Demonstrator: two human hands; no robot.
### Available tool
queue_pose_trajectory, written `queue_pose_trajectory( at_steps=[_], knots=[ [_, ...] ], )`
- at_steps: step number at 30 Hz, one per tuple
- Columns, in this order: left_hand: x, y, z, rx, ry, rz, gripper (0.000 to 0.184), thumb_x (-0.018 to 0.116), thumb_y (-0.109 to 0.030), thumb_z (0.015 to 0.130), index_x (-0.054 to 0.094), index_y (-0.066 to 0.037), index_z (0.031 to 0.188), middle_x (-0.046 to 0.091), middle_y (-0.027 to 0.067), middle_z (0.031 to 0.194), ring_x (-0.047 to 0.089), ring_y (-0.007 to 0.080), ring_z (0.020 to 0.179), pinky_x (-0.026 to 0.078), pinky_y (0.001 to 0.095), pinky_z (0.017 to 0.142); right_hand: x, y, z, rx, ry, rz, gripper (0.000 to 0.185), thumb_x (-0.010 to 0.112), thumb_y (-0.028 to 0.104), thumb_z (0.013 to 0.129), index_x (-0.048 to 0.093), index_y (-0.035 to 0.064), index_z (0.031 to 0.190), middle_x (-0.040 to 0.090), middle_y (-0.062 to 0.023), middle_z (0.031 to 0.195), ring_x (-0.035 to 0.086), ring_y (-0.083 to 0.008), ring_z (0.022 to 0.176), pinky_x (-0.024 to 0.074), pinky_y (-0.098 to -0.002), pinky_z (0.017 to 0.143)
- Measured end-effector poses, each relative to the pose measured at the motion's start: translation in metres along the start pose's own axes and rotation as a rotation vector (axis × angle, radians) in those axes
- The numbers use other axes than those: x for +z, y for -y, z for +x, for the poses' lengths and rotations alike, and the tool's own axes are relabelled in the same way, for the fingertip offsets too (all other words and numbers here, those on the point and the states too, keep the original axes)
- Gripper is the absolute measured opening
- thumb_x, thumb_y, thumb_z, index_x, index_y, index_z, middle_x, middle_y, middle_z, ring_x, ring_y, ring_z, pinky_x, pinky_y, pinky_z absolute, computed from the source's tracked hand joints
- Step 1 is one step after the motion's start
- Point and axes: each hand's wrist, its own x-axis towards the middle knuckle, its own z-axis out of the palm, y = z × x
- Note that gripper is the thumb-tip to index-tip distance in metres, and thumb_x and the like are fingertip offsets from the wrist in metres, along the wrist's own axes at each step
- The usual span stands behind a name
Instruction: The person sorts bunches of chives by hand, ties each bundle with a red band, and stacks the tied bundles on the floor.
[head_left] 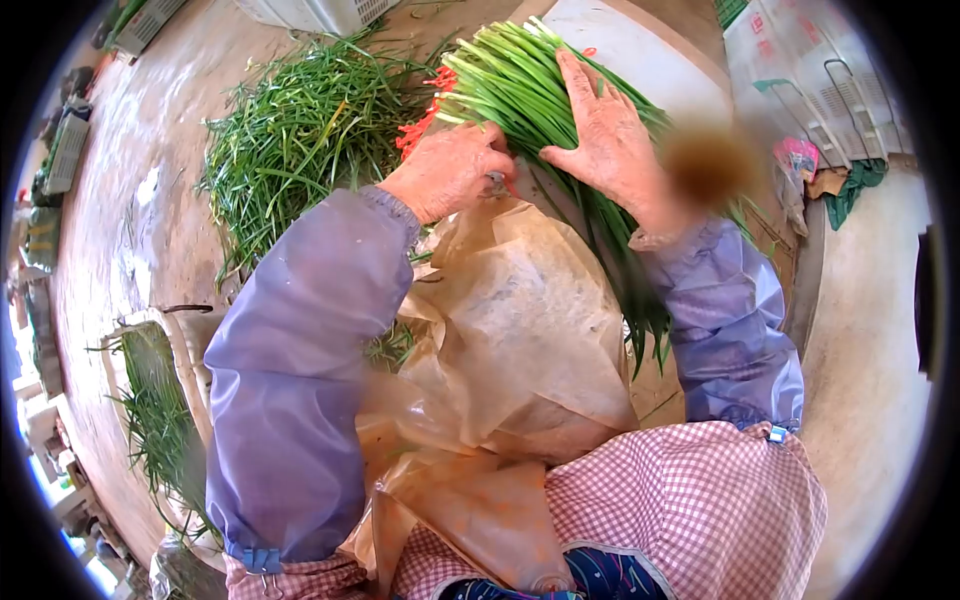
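Observation:
A thick bunch of garlic chives (535, 95) lies across the low work surface, pale cut ends to the upper left and dark leaves hanging to the lower right. My right hand (605, 140) rests on top of the bunch with fingers stretched and thumb apart. Beside the cut ends, my left hand (450, 170) is closed in a pinch, and a bit of red tie (512, 187) shows at its fingertips. More red ties (422, 118) lie in a cluster just behind that hand. A brown translucent plastic sheet (530, 320) covers my lap below both hands.
To the left, a large heap of loose green leaves (310, 130) lies on the floor. A container of greens (160, 400) stands at lower left. White plastic crates (820, 80) stand at upper right, with another crate (320, 12) at the top. A dark green cloth (855, 190) lies near the right crates.

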Motion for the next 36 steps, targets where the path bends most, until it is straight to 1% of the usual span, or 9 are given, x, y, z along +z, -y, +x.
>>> queue_pose_trajectory(
  at_steps=[6, 10, 16, 20, 22, 25, 26, 31, 36],
  knots=[
    [0.02, 0.004, 0.0, 0.066, -0.163, -0.079, 0.01, 0.065, -0.008, 0.077, 0.062, -0.008, 0.087, 0.058, 0.007, 0.091, 0.059, 0.0271, 0.086, 0.048, 0.0355, 0.076, 0.005, -0.011, 0.003, -0.046, -0.057, 0.0, 0.101, 0.079, 0.03, 0.063, 0.024, -0.0009, 0.141, 0.047, -0.0209, 0.128, 0.05, -0.0374, 0.113, 0.0404, -0.0448, 0.096],
    [0.037, -0.013, -0.002, -0.274, -0.609, -0.524, 0.01, 0.062, -0.005, 0.081, 0.057, -0.003, 0.089, 0.058, 0.0125, 0.085, 0.057, 0.0321, 0.076, 0.047, 0.037, 0.068, 0.001, -0.001, 0.001, 0.0, -0.062, -0.017, 0.1, 0.08, 0.028, 0.062, 0.025, -0.0035, 0.139, 0.047, -0.0212, 0.128, 0.05, -0.0372, 0.113, 0.0412, -0.0438, 0.094],
    [0.032, -0.043, 0.005, -0.02, -0.686, 0.251, 0.01, 0.06, -0.014, 0.078, 0.059, -0.01, 0.087, 0.056, 0.0068, 0.116, 0.052, 0.026, 0.111, 0.037, 0.0441, 0.097, -0.013, 0.018, -0.006, -0.038, 0.001, -0.092, 0.096, 0.079, 0.026, 0.063, 0.029, -0.0071, 0.137, 0.042, -0.0235, 0.134, 0.04, -0.0375, 0.125, 0.0365, -0.044, 0.1],
    [0.011, -0.037, 0.029, 0.076, -0.463, 0.168, 0.011, 0.06, -0.012, 0.076, 0.058, -0.007, 0.086, 0.046, 0.0072, 0.138, 0.038, 0.0249, 0.133, 0.026, 0.0442, 0.11, -0.026, 0.009, -0.005, -0.084, 0.082, 0.023, 0.087, 0.069, 0.023, 0.07, 0.026, -0.0073, 0.139, 0.038, -0.0263, 0.138, 0.037, -0.0393, 0.129, 0.0323, -0.0433, 0.106],
    [0.014, -0.032, 0.036, 0.094, -0.513, 0.146, 0.008, 0.058, -0.01, 0.078, 0.057, -0.006, 0.085, 0.047, 0.0074, 0.138, 0.039, 0.0247, 0.132, 0.027, 0.0454, 0.109, -0.054, -0.012, 0.006, -0.042, 0.328, 0.472, 0.082, 0.067, 0.024, 0.071, 0.03, -0.0072, 0.138, 0.042, -0.0282, 0.135, 0.042, -0.0371, 0.127, 0.0341, -0.0402, 0.106],
    [0.022, -0.031, 0.04, 0.112, -0.588, 0.183, 0.007, 0.055, -0.009, 0.081, 0.056, -0.005, 0.086, 0.047, 0.0073, 0.137, 0.039, 0.0253, 0.132, 0.027, 0.0462, 0.108, -0.06, -0.057, 0.033, 0.313, 0.033, 0.855, 0.034, 0.059, 0.012, 0.084, 0.061, -0.0022, 0.114, 0.067, -0.0135, 0.103, 0.063, -0.0175, 0.09, 0.0492, -0.0277, 0.082],
    [0.023, -0.032, 0.038, 0.106, -0.597, 0.181, 0.007, 0.055, -0.009, 0.082, 0.056, -0.005, 0.088, 0.048, 0.007, 0.137, 0.039, 0.0255, 0.131, 0.028, 0.0466, 0.108, -0.039, -0.096, 0.044, 0.29, -0.091, 0.728, 0.029, 0.056, 0.017, 0.09, 0.063, -0.0026, 0.109, 0.068, -0.0113, 0.094, 0.062, -0.0195, 0.084, 0.0485, -0.0298, 0.08],
    [0.024, -0.035, 0.036, 0.076, -0.596, 0.184, 0.007, 0.054, -0.008, 0.082, 0.056, -0.005, 0.088, 0.049, 0.0061, 0.135, 0.039, 0.0256, 0.131, 0.028, 0.0468, 0.108, 0.017, -0.116, 0.051, 0.124, 0.322, 0.143, 0.045, 0.034, 0.032, 0.094, 0.061, -0.0041, 0.093, 0.063, -0.0259, 0.09, 0.061, -0.0397, 0.086, 0.047, -0.045, 0.081],
    [0.017, -0.05, 0.015, 0.048, -0.578, 0.121, 0.005, 0.057, -0.009, 0.08, 0.055, -0.006, 0.083, 0.051, 0.0082, 0.133, 0.042, 0.0268, 0.129, 0.029, 0.0468, 0.107, 0.015, -0.066, 0.03, 0.107, 0.302, 0.267, 0.042, 0.031, 0.028, 0.093, 0.058, -0.0031, 0.083, 0.06, -0.0276, 0.083, 0.058, -0.043, 0.083, 0.0459, -0.0484, 0.075]
  ],
)
